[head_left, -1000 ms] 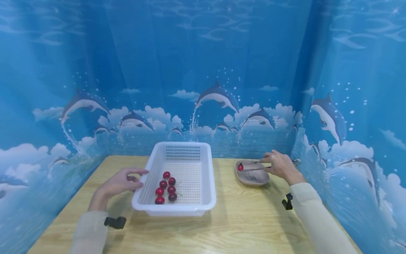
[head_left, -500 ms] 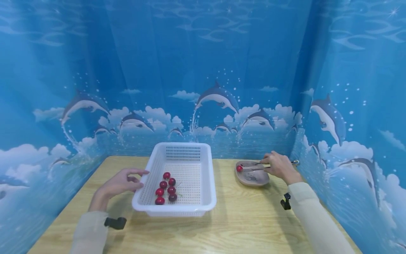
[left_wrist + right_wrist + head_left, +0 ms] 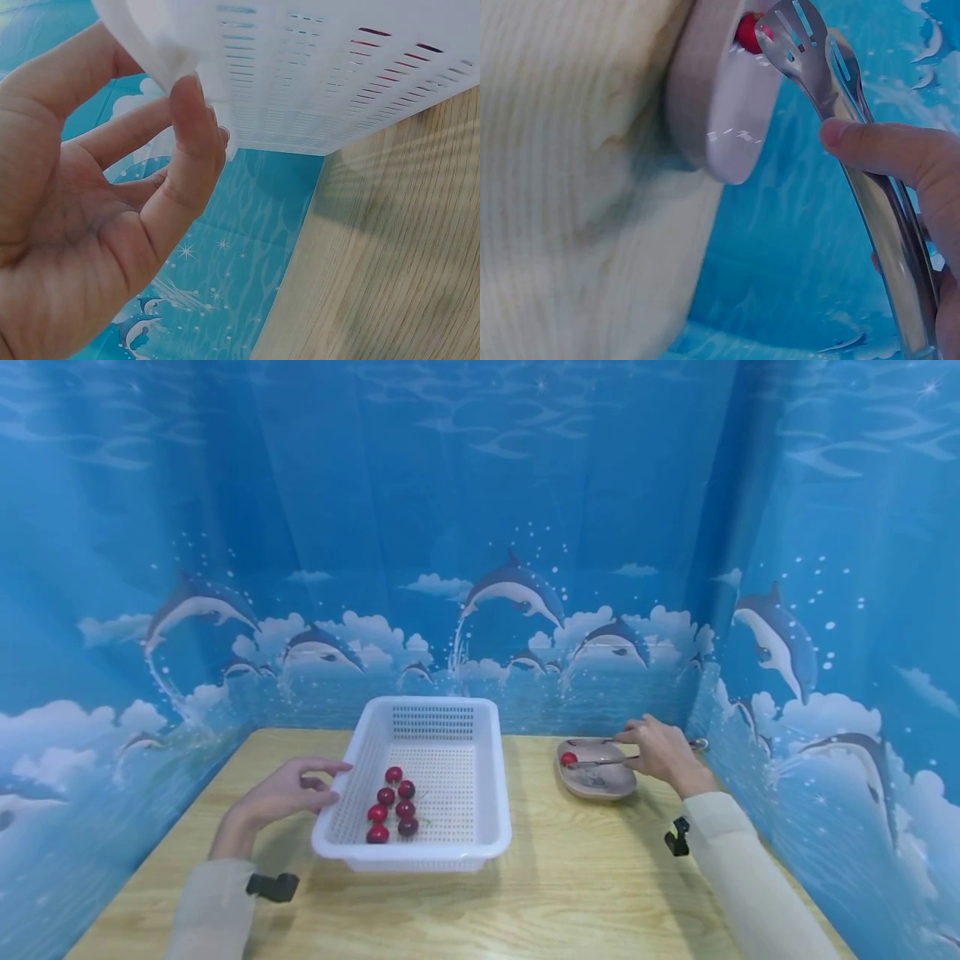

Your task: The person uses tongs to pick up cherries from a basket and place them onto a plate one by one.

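Note:
My left hand [image 3: 288, 789] pinches the left rim of a white perforated plastic basket [image 3: 498, 777], thumb and fingers on its edge in the left wrist view. Several dark red cherries [image 3: 406, 808] lie inside it, toward the near left. At the right, my right hand [image 3: 660, 750] holds metal tongs [image 3: 877, 217], thumb along one arm. Their slotted ends are spread over a small beige dish [image 3: 600, 789]. One red cherry [image 3: 569, 759] rests in the dish's left end, close to the near tong tip. Whether the tongs touch it I cannot tell.
A light wood table [image 3: 585, 893] carries the basket and the dish, with a strip of tabletop between them. Blue dolphin-print curtains [image 3: 420, 527] stand behind and on both sides, close to the right hand.
The tong ends drew together half a second ago and are now spread apart again. The cherry in the dish has shifted slightly. My left hand and the basket have stayed put.

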`<state>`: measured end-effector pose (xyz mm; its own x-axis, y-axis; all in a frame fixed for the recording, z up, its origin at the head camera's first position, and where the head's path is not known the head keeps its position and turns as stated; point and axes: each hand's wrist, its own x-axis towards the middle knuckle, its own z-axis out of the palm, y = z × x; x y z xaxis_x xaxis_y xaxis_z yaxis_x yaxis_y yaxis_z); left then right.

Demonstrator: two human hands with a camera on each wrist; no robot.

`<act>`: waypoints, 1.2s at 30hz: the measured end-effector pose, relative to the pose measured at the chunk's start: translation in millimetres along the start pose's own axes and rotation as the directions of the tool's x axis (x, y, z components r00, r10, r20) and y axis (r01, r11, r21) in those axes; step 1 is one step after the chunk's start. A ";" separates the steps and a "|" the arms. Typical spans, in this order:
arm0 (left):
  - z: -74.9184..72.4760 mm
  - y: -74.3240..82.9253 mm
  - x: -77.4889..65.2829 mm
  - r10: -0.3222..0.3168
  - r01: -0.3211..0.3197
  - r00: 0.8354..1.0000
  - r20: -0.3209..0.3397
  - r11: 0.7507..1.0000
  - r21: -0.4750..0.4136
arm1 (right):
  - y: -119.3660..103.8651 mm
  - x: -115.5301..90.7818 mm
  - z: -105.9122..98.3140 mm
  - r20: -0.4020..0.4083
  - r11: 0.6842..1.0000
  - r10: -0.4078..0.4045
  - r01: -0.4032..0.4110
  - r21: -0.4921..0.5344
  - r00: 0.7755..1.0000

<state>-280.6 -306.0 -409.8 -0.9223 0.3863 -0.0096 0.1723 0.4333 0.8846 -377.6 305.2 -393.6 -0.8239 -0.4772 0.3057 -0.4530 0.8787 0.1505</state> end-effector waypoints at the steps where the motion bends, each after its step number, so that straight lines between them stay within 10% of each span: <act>1: -0.1 -0.1 -0.1 -0.001 0.001 1.000 -0.001 1.000 0.000 | -1.7 1.3 -2.3 -0.018 1.000 -0.010 0.010 -0.002 1.000; 13: 0.7 1.8 -1.5 -0.007 0.007 1.000 -0.014 1.000 0.006 | -57.7 28.1 -34.5 -0.241 0.979 -0.184 0.200 0.044 0.953; 36: 1.0 0.5 -0.7 -0.014 0.014 1.000 -0.009 1.000 0.006 | -134.3 50.1 -80.0 -0.189 0.942 -0.290 0.315 0.118 0.938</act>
<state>-279.6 -305.2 -409.8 -0.9278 0.3726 -0.0178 0.1613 0.4439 0.8814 -330.8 164.5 -323.3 -0.5770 -0.7001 0.4206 -0.7265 0.6752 0.1273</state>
